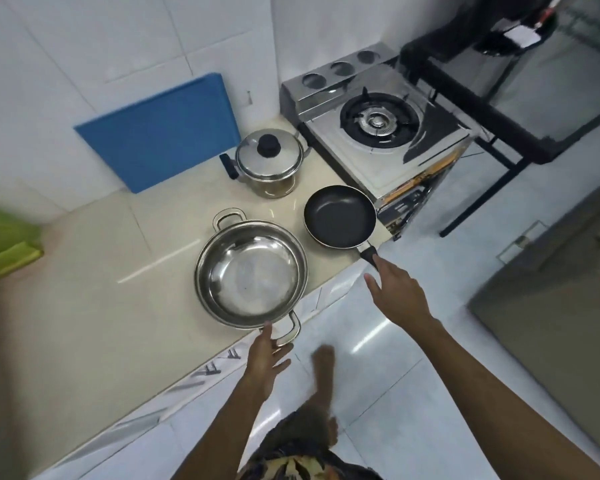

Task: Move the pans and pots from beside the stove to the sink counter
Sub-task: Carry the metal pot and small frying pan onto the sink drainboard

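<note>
Three pieces of cookware stand on the beige counter (94,271) left of the stove. A wide empty steel pot (252,268) with two loop handles sits at the front edge. A black frying pan (340,216) lies to its right, its handle pointing over the edge. A lidded steel pot (269,161) stands behind them. My left hand (265,360) is open, fingertips touching the wide pot's near handle. My right hand (397,292) is open, fingers just reaching the end of the pan's handle.
A gas stove (378,133) stands at the counter's right end. A blue cutting board (160,133) leans on the tiled wall. A green object (4,240) sits at far left. A black metal rack (499,109) and a grey appliance (561,306) stand right of the floor.
</note>
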`<move>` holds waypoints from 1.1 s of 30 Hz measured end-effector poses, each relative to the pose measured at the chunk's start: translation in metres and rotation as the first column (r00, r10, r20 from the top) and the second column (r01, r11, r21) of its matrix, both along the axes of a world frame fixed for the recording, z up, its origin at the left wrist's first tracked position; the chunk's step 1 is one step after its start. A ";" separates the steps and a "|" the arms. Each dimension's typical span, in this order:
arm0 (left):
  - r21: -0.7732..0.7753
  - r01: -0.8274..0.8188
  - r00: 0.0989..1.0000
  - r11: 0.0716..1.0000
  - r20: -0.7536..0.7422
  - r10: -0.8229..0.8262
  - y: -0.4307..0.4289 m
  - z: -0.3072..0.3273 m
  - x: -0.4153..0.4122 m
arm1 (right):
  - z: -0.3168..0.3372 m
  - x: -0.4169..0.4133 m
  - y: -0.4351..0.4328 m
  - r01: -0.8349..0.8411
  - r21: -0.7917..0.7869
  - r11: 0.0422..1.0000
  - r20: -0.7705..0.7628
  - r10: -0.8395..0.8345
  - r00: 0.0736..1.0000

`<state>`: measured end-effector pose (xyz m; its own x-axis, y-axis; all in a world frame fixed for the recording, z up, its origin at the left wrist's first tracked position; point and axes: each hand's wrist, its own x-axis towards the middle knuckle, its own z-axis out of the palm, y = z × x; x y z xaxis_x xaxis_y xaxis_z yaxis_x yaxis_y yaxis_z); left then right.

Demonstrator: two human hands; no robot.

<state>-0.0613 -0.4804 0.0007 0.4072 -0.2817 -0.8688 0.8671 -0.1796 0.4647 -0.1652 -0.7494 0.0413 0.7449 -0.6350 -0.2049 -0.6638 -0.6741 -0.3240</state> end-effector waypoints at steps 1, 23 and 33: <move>-0.022 -0.062 0.998 0.998 -0.020 0.061 -0.007 -0.005 0.003 | -0.008 0.006 -0.013 0.004 0.024 1.000 -0.014 -0.003 1.000; 0.047 -0.655 0.755 0.754 -0.005 0.656 -0.057 -0.010 -0.016 | -0.058 0.040 -0.100 0.273 0.837 0.473 -0.061 -0.416 0.907; 0.035 -0.849 0.528 0.527 0.101 0.843 -0.044 0.023 -0.083 | -0.028 0.036 -0.081 -0.016 0.828 0.560 0.084 -0.095 0.992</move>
